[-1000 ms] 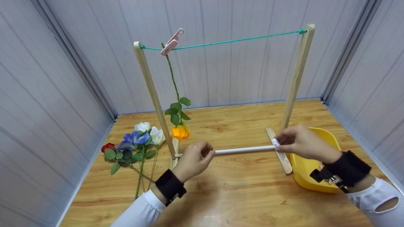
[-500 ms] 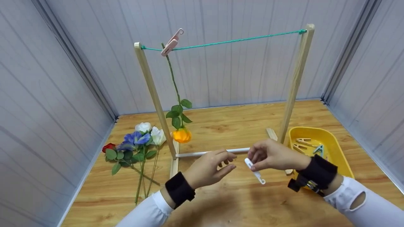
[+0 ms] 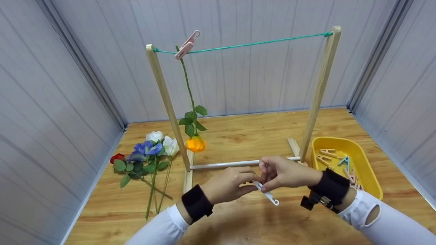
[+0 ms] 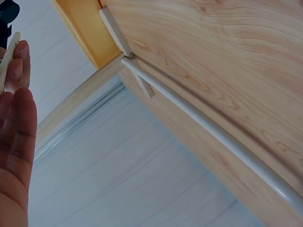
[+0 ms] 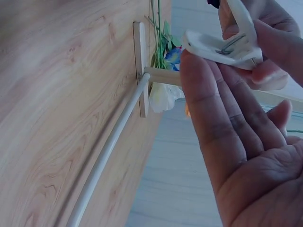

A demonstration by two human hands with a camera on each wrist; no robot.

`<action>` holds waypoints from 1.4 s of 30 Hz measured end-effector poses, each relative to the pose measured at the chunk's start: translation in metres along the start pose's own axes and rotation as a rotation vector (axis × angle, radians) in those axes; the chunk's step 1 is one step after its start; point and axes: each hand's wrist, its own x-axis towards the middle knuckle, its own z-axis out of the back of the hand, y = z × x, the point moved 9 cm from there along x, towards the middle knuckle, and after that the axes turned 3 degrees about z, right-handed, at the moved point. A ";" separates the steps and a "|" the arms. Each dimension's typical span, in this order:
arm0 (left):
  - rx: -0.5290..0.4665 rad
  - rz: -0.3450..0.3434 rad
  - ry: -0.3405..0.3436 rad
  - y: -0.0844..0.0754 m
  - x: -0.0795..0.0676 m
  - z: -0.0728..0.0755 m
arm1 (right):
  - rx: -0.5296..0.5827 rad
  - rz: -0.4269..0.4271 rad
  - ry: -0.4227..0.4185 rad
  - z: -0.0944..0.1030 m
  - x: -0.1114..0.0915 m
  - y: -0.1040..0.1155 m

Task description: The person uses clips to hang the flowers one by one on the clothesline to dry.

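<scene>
A white plastic clothespin (image 3: pixel 270 196) with a hooked end is between my two hands, low in front of the white rod (image 3: pixel 224 164). My right hand (image 3: pixel 289 173) pinches it with the thumb and curled fingers. The fingertips and thumb of my left hand (image 3: pixel 229 184) grip its other end. Up close in the right wrist view, the clothespin (image 5: pixel 213 48) shows its metal spring, with fingers from both hands on it. The left wrist view catches only part of my left hand (image 4: pixel 16 146) at the edge.
A wooden frame (image 3: pixel 318 92) carries a green cord (image 3: pixel 252 44). A pink clothespin (image 3: pixel 185 50) holds an orange flower (image 3: pixel 195 144) upside down on it. Several flowers (image 3: pixel 144 151) lie at left. The yellow basin (image 3: pixel 371 170) at right contains several clothespins (image 3: pixel 327 150).
My right hand has come left from the basin's side with the white clothespin. My left hand has moved right to meet it and now grips the clothespin too.
</scene>
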 end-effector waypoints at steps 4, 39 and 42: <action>-0.049 0.047 -0.010 0.007 -0.001 0.003 | -0.036 0.023 0.006 0.000 0.000 0.002; -0.394 0.603 -0.240 0.062 -0.026 0.013 | -1.424 0.677 -0.519 -0.023 -0.023 0.048; -0.332 0.599 -0.262 0.065 -0.035 0.025 | -1.399 0.663 -0.527 -0.020 -0.025 0.046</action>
